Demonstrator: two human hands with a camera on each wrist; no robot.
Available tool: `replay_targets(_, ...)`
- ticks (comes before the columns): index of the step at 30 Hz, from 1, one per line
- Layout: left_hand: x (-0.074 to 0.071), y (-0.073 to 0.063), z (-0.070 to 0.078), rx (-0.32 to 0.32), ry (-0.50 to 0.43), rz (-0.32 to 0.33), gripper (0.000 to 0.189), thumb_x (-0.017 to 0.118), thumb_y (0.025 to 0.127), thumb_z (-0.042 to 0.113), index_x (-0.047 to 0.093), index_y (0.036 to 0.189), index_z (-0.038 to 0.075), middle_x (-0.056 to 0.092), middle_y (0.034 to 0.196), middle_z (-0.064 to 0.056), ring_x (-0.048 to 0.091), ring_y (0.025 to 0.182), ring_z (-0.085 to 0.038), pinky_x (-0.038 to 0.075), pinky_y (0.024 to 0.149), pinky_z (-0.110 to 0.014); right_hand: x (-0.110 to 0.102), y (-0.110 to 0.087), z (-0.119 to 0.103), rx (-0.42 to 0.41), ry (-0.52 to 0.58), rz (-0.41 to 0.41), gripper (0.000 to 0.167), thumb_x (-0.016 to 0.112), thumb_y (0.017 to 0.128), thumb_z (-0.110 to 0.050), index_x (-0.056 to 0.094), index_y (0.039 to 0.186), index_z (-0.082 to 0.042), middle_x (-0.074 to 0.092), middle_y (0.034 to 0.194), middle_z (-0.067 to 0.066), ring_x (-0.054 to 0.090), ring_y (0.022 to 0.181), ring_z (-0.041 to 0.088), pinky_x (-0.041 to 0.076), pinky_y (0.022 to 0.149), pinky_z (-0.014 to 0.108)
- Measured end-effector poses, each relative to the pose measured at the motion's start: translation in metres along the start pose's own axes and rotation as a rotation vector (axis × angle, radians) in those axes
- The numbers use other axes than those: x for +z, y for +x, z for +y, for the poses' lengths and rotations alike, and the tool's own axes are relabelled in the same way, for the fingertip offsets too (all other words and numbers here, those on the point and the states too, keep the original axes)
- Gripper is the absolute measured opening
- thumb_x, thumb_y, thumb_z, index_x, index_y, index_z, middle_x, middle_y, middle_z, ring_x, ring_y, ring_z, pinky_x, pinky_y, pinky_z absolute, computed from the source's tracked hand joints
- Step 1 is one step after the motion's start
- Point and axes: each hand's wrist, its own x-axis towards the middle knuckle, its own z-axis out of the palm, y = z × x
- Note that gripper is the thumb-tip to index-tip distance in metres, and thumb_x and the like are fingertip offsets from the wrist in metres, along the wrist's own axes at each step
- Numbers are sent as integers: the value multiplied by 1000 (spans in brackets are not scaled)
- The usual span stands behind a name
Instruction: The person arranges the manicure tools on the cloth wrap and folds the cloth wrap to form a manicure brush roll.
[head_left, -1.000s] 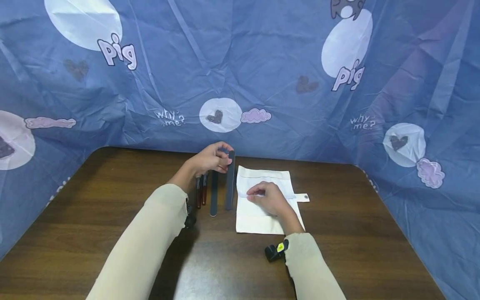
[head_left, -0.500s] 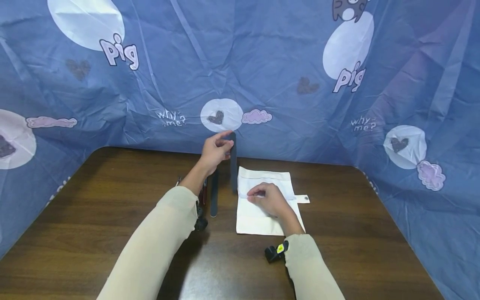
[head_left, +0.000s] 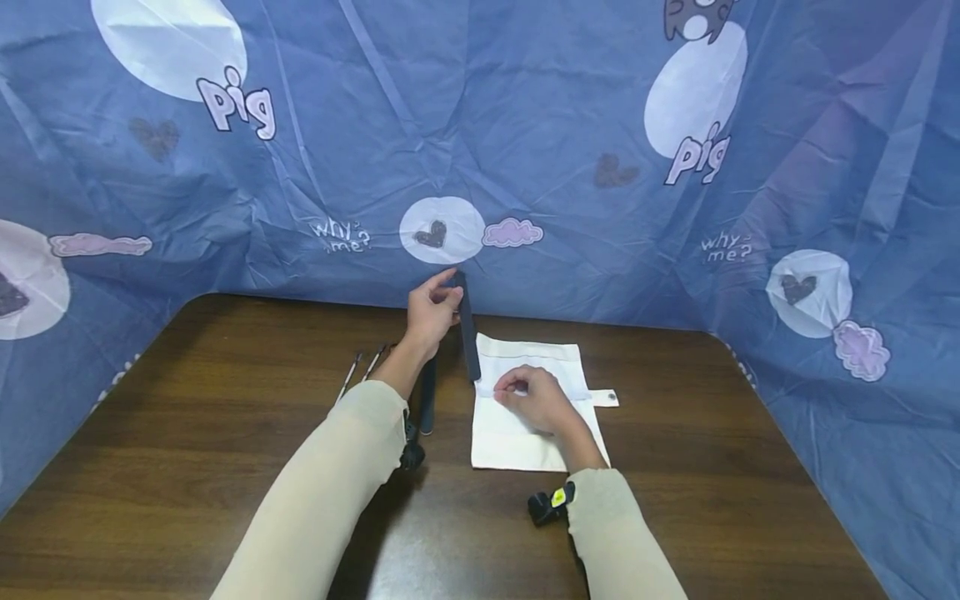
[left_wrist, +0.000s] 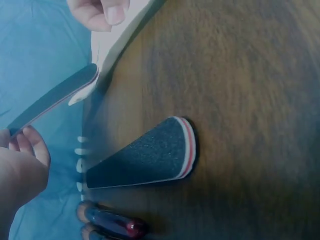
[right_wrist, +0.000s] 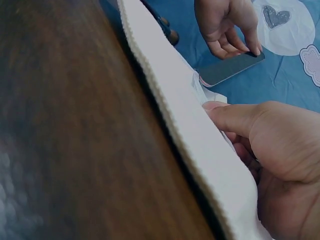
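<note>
A dark nail file (head_left: 468, 333) hangs tilted from my left hand (head_left: 431, 317), whose thumb and fingers pinch its upper end. The file's lower end is right at the left edge of a white cloth pouch (head_left: 517, 450), which lies spread flat with a snap tab on its right side. Over the middle of the pouch, my right hand (head_left: 542, 402) pinches the pocket's edge between thumb and fingers; in the right wrist view the thumb (right_wrist: 225, 115) lies on the cloth. A second dark nail file (left_wrist: 145, 155), edged white and pink, lies on the table beside my left wrist.
Slim tools with pale metal ends (head_left: 348, 377) lie left of the files, partly hidden by my left forearm. Their dark red handles (left_wrist: 115, 222) show in the left wrist view. A blue printed cloth (head_left: 540, 150) hangs behind the wooden table (head_left: 675, 467).
My left hand has lifted the nail file off the table, then swung its lower end right to the pouch's edge. The right hand has stayed on the pouch.
</note>
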Motion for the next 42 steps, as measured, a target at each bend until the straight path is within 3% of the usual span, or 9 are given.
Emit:
replay_targets(6,5,1,-3,3,-4,-21,40,64,101,6,63,140,12,63,101,-7,60,80,-17,60,82,-46,-2,1,1,-13,-60,-14,3,74,93,-11,76,95,-11,67,90,-5,62,94,17,48,96,42)
replay_targets(12,13,-1,-7,-1,34,-23,40,64,101,7,63,140,13,65,103,-8,60,75,-11,59,67,-28,-2,3,1,-48,-121,-37,3,72,94,-13,75,95,-13,65,90,-7,59,94,16,37,96,44)
replay_targets(19,20,-5,-5,-1,84,-52,42,64,101,8,60,143,13,65,105,-10,62,74,-13,61,79,-44,-1,3,-2,-55,-159,-55,6,67,96,-17,72,92,-19,62,92,-6,52,93,18,30,89,44)
replay_targets(27,22,-7,-12,-35,137,-109,41,64,102,9,60,142,12,66,104,-9,65,84,-26,61,79,-42,-3,2,-5,-5,-143,-86,7,65,98,-19,71,95,-18,61,94,-4,49,96,20,28,92,44)
replay_targets(33,22,-8,-12,-60,186,-129,41,64,102,8,60,142,11,65,102,-9,63,77,-16,59,69,-29,-3,3,-5,-16,-137,-94,8,64,100,-20,70,95,-18,61,94,-4,49,95,20,28,91,45)
replay_targets(42,20,-9,-14,-138,277,-286,50,60,102,2,51,150,8,62,104,-10,61,74,-14,58,67,-27,-3,4,-5,-13,-125,-104,8,64,101,-18,70,97,-15,60,94,-2,48,97,22,27,93,46)
